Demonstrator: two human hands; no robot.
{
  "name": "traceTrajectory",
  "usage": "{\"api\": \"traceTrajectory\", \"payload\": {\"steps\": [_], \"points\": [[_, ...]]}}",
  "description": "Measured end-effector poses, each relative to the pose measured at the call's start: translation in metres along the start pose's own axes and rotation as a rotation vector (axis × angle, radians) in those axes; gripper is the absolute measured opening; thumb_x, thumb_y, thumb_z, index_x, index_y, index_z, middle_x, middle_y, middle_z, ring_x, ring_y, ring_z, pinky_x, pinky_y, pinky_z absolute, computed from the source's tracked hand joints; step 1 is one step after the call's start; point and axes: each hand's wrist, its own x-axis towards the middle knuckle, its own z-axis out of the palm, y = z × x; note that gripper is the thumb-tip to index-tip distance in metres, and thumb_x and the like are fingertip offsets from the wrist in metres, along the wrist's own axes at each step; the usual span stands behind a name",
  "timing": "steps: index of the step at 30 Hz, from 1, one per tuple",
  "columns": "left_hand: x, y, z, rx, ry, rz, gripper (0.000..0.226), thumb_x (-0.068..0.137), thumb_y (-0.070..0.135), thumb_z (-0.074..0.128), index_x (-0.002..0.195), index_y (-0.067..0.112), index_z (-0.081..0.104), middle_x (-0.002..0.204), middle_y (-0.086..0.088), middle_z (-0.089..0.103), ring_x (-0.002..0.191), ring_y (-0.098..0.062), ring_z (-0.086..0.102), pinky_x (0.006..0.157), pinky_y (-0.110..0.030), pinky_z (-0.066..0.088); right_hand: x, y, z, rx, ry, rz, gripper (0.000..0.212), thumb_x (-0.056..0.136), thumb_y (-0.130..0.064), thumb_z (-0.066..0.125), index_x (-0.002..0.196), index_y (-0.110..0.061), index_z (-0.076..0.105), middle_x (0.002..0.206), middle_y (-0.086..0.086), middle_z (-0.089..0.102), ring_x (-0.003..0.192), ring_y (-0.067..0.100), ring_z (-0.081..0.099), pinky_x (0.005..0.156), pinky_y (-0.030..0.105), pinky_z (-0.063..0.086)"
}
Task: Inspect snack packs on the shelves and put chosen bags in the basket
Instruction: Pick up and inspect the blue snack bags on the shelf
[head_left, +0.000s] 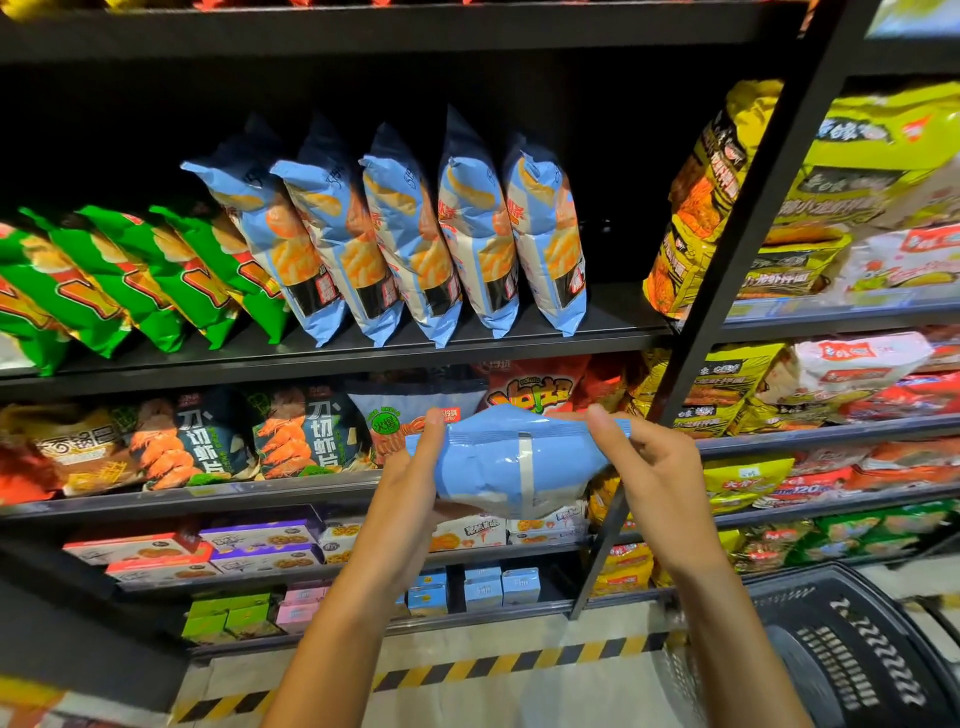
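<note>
I hold a light blue snack bag (511, 460) in front of the shelves, its plain back with the centre seam turned towards me. My left hand (415, 467) grips its left end, thumb on top. My right hand (649, 467) grips its right end the same way. Several matching blue bags (400, 234) stand in a row on the shelf above. The dark plastic basket (852, 649) sits at the lower right, below my right forearm.
Green bags (104, 280) lean on the left of the upper shelf (363, 351). Yellow noodle packs (711, 197) fill the right-hand rack behind a slanted black post (727, 291). Lower shelves hold shrimp chips (311, 431) and small boxes. A yellow-black floor stripe (467, 667) runs below.
</note>
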Motion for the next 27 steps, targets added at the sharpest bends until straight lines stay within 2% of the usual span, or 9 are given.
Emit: {"api": "traceTrajectory", "payload": {"steps": [4, 7, 9, 11, 15, 17, 20, 24, 27], "points": [[0.001, 0.001, 0.000, -0.020, -0.059, -0.030, 0.049, 0.103, 0.051, 0.034, 0.115, 0.022, 0.071, 0.105, -0.006, 0.080, 0.096, -0.023, 0.076, 0.091, -0.051, 0.060, 0.003, 0.008, 0.004, -0.041, 0.105, 0.045, 0.074, 0.097, -0.054, 0.058, 0.078, 0.018, 0.057, 0.077, 0.035, 0.055, 0.070, 0.048, 0.053, 0.060, 0.034, 0.035], [0.000, 0.003, 0.002, -0.014, -0.034, -0.034, 0.049, 0.107, 0.048, 0.031, 0.115, 0.022, 0.071, 0.106, -0.008, 0.079, 0.100, -0.026, 0.075, 0.097, -0.058, 0.056, 0.002, 0.008, 0.005, 0.008, 0.116, 0.056, 0.071, 0.099, -0.049, 0.060, 0.080, 0.019, 0.059, 0.081, 0.036, 0.059, 0.075, 0.049, 0.057, 0.064, 0.037, 0.042], [-0.002, 0.002, 0.003, -0.010, -0.019, -0.004, 0.051, 0.105, 0.052, 0.033, 0.114, 0.022, 0.072, 0.108, -0.009, 0.079, 0.104, -0.027, 0.074, 0.101, -0.057, 0.054, 0.000, 0.004, 0.004, 0.049, 0.099, 0.067, 0.053, 0.103, -0.035, 0.059, 0.084, 0.012, 0.072, 0.084, 0.022, 0.073, 0.085, 0.043, 0.067, 0.072, 0.040, 0.052], [-0.005, 0.000, 0.002, -0.005, -0.006, 0.061, 0.057, 0.098, 0.063, 0.038, 0.115, 0.021, 0.073, 0.111, -0.012, 0.078, 0.104, -0.023, 0.074, 0.101, -0.048, 0.054, -0.004, -0.001, -0.001, 0.090, 0.023, 0.082, 0.037, 0.104, -0.028, 0.055, 0.098, -0.001, 0.081, 0.101, 0.007, 0.080, 0.102, 0.023, 0.074, 0.081, 0.025, 0.056], [-0.008, -0.006, -0.007, 0.197, -0.078, 0.382, 0.062, 0.104, 0.066, 0.026, 0.137, 0.031, 0.065, 0.138, -0.007, 0.065, 0.134, -0.021, 0.055, 0.124, -0.041, 0.032, -0.013, -0.006, -0.017, 0.394, -0.115, 0.107, 0.052, 0.101, -0.054, 0.051, 0.122, -0.012, 0.075, 0.136, 0.004, 0.068, 0.133, 0.015, 0.059, 0.105, 0.024, 0.049], [-0.003, -0.008, -0.014, 0.283, -0.109, 0.523, 0.067, 0.100, 0.072, 0.029, 0.143, 0.031, 0.060, 0.157, 0.012, 0.048, 0.152, -0.009, 0.033, 0.125, -0.033, 0.022, 0.001, 0.005, -0.019, 0.282, -0.082, 0.236, 0.060, 0.090, -0.066, 0.056, 0.132, -0.026, 0.069, 0.137, -0.004, 0.068, 0.129, 0.010, 0.062, 0.104, 0.032, 0.053], [0.004, -0.008, -0.021, 0.368, -0.181, 0.658, 0.067, 0.104, 0.066, 0.028, 0.134, 0.022, 0.068, 0.160, 0.007, 0.045, 0.156, -0.015, 0.024, 0.123, -0.023, 0.023, 0.017, 0.009, -0.010, 0.089, -0.222, 0.489, 0.070, 0.076, -0.081, 0.064, 0.136, -0.046, 0.058, 0.123, -0.019, 0.072, 0.107, 0.005, 0.073, 0.095, 0.038, 0.054], [0.007, -0.005, -0.024, 0.545, -0.308, 0.821, 0.068, 0.107, 0.060, 0.027, 0.128, 0.013, 0.071, 0.163, -0.006, 0.040, 0.158, -0.032, 0.015, 0.127, -0.041, 0.017, 0.013, -0.005, 0.004, 0.040, -0.269, 0.399, 0.048, 0.081, -0.055, 0.071, 0.128, -0.050, 0.058, 0.120, -0.019, 0.074, 0.118, 0.005, 0.067, 0.104, 0.035, 0.052], [0.004, -0.003, -0.031, 0.543, -0.367, 0.910, 0.082, 0.101, 0.071, 0.029, 0.143, 0.007, 0.058, 0.171, -0.010, 0.019, 0.159, -0.034, 0.010, 0.127, -0.051, 0.017, 0.006, -0.011, 0.006, 0.081, -0.185, 0.292, 0.061, 0.081, -0.040, 0.078, 0.139, -0.040, 0.057, 0.133, -0.006, 0.069, 0.132, 0.012, 0.058, 0.108, 0.037, 0.052]]}}
